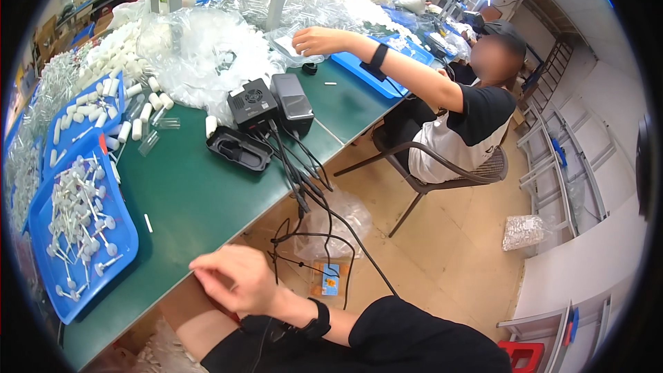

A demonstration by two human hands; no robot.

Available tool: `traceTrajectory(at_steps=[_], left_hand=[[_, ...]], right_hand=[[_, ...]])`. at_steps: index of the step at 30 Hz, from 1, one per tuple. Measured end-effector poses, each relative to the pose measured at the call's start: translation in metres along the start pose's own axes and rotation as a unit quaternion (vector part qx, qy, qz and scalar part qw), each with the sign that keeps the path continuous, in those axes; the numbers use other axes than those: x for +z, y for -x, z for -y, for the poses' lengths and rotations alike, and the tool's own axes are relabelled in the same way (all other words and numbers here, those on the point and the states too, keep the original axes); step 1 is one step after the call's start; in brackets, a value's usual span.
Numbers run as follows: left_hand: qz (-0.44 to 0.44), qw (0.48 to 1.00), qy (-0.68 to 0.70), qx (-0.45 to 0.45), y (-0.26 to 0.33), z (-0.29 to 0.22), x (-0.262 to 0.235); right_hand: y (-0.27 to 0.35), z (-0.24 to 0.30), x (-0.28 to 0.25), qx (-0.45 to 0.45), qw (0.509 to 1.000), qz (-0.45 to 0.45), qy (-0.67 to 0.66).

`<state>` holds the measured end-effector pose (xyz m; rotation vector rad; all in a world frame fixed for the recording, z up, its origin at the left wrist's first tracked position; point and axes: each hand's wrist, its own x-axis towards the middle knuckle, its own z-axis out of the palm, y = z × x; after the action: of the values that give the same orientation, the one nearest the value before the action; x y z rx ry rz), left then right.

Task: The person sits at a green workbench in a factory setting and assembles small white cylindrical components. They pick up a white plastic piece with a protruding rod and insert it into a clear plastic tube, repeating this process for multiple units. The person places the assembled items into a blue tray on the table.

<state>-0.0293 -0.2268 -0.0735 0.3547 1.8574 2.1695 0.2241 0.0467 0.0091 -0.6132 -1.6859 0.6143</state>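
My right hand is over the front edge of the green table, with a black band on the wrist. Its fingers are curled in with the tips close together; whatever they may hold is hidden. My left hand does not show. Near my right hand, a thin white stick lies on the table. Beyond it is a blue tray heaped with small white-headed pieces on thin stems. A second blue tray behind holds white cylinders, with more white cylinders and clear tubes loose beside it.
Black electronic boxes and an open black case stand mid-table. Their cables hang over the edge. Clear plastic bags pile up behind. A co-worker sits on a chair at the right, one arm stretched over the table.
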Motion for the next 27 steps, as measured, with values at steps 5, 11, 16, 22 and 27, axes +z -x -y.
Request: traceTrajectory(at_steps=[5, 11, 16, 22, 27], left_hand=[[0.094, 0.864, -0.495, 0.006, -0.007, 0.107, -0.059], [0.176, 0.845, -0.485, -0.144, -0.005, 0.192, 0.001], [0.244, 0.823, -0.49, -0.149, -0.011, 0.236, 0.05], [0.286, 0.806, -0.498, -0.146, -0.019, 0.249, 0.072], [0.312, 0.793, -0.498, -0.163, -0.024, 0.256, 0.072]], right_hand=[[-0.026, -0.03, -0.001, -0.051, 0.992, -0.012, 0.115], [-0.029, -0.051, 0.003, -0.036, 0.987, 0.05, 0.152], [-0.03, -0.051, 0.008, -0.044, 0.974, 0.028, 0.222], [-0.026, -0.054, 0.018, -0.074, 0.96, -0.017, 0.271], [-0.026, -0.052, 0.018, -0.07, 0.952, 0.006, 0.297]])
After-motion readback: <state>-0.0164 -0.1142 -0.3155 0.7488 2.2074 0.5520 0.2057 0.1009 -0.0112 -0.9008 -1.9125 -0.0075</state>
